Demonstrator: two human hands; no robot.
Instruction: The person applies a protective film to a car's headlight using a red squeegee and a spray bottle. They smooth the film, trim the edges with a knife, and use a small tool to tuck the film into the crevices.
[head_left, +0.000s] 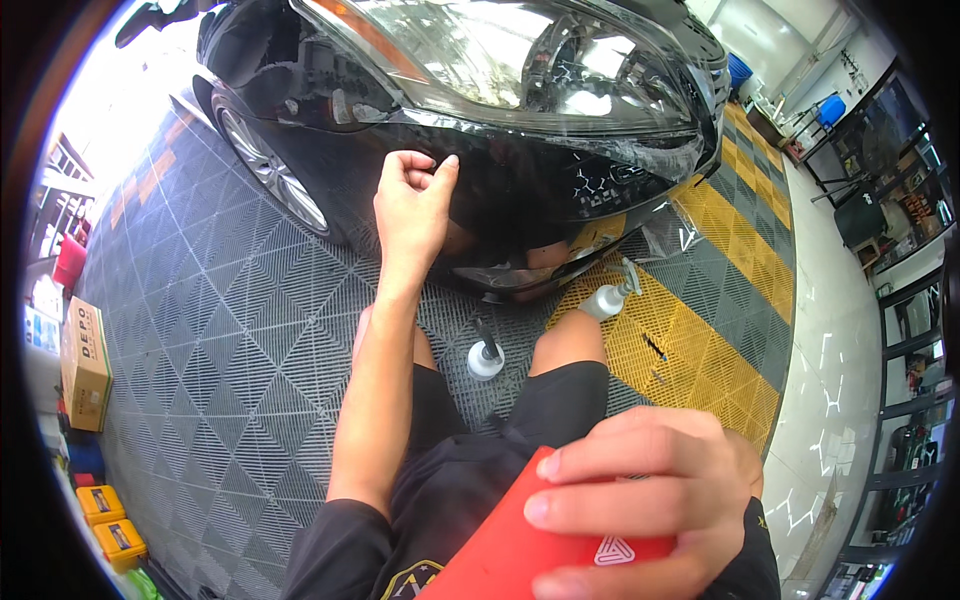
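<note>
In front of me stands a black car (500,180), its large headlight (500,60) at the top of the view. Clear film (650,152), wrinkled and loose at its edges, lies along the lower rim of the headlight and the bumper. Just below the headlight, my left hand (415,195) is raised at the bumper with thumb and fingers curled in; what they pinch, if anything, is too small to see. Close to the camera, my right hand (650,490) grips a smooth red object (510,540), whose kind I cannot make out because the lower edge cuts it off.
A white spray bottle (485,362) stands on the grey floor tiles between my legs. Another spray bottle (604,301) is beside my right knee, under the bumper. A cardboard box (86,365) and yellow cases (112,525) sit at the far left. Shelving (910,430) lines the right.
</note>
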